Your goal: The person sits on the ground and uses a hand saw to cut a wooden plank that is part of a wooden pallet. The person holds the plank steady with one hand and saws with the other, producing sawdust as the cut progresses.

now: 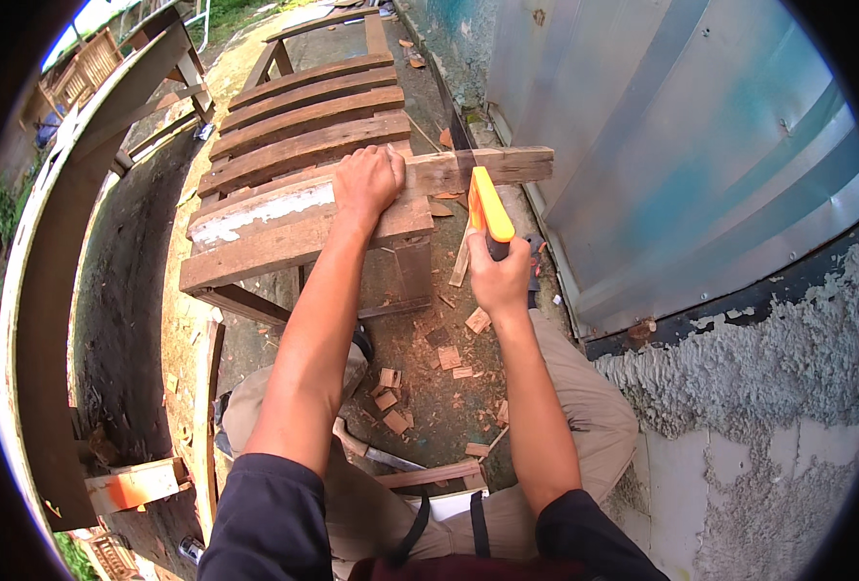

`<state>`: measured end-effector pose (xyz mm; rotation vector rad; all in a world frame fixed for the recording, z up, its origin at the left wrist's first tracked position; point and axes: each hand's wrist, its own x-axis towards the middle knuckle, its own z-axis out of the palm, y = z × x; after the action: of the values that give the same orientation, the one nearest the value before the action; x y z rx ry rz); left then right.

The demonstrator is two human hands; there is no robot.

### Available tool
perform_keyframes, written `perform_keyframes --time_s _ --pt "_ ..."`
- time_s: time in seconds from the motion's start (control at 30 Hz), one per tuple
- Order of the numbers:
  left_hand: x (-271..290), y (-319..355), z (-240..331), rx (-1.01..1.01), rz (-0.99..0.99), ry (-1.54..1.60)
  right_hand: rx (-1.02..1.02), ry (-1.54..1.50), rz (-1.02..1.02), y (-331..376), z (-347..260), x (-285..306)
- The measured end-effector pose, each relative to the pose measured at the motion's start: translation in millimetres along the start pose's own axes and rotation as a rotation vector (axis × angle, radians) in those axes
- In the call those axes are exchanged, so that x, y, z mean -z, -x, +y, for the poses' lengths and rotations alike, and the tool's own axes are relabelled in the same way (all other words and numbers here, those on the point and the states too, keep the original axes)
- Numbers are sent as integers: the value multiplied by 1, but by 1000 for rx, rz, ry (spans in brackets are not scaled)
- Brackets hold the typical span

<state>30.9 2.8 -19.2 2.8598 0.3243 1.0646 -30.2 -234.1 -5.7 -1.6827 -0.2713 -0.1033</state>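
A handsaw (488,205) with a yellow and black handle is in my right hand (502,281), whose fingers are wrapped round the grip. Its dark blade points away from me and meets a wooden plank (434,174) near that plank's right end. The plank lies across a slatted wooden bench (299,145), and its right end juts out past the bench's side. My left hand (369,184) is closed over the plank's upper edge, left of the saw, pressing it against the slats. White flaking paint covers part of the wood left of that hand.
Several cut wood blocks (449,358) and sawdust litter the ground below. A corrugated metal sheet (681,155) and a rough plaster wall (739,387) stand close on the right. Another long wooden frame (52,242) runs along the left. Between my legs lies a wood piece (434,474).
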Motion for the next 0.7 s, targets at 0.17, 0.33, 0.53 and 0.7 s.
perform_keyframes --time_s 0.17,0.33,0.53,0.7 --pt "0 1 0 16 -21 -35 -5 65 -27 142 8 60" --pt "3 3 -5 1 18 -40 -62 135 -98 182 -3 87" --pt "-6 -1 -1 -29 38 -22 -1 -76 8 -14 8 2" --pt "-5 0 -3 -13 22 -8 74 38 -16 -27 -7 -4"
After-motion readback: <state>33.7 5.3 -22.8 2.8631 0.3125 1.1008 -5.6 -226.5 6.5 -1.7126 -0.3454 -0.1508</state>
